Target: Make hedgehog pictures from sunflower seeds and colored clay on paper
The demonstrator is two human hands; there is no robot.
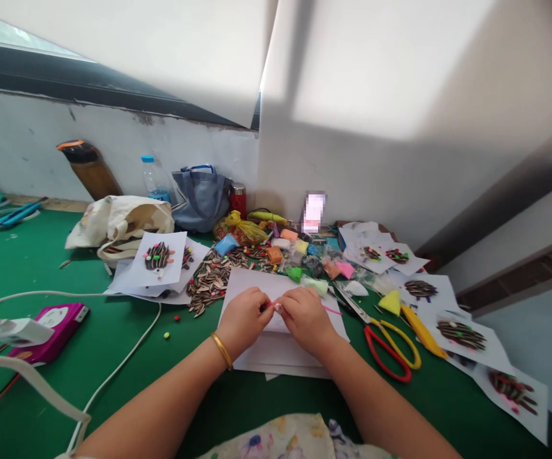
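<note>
My left hand (246, 317), with a gold bangle at its wrist, and my right hand (305, 322) meet over white paper (280, 355). Their fingertips are pinched together around something tiny and pinkish that is too small to name. A thin pink strip (332, 310) shows just past my right hand. Striped sunflower seeds (209, 284) lie heaped beyond the paper on the left. Bags of coloured modelling clay, among them a pink one (345, 269) and an orange one (275, 255), are gathered behind my hands. Scissors with red and yellow handles (391, 350) rest right of the paper.
Sheets with seed pictures lie left (159, 258) and right (462, 335). A cloth bag (127, 220), a blue-grey bag (202, 201) and bottles line the wall. A phone (314, 211) stands behind. A magenta box (58, 328) and white cable (135, 350) occupy the left.
</note>
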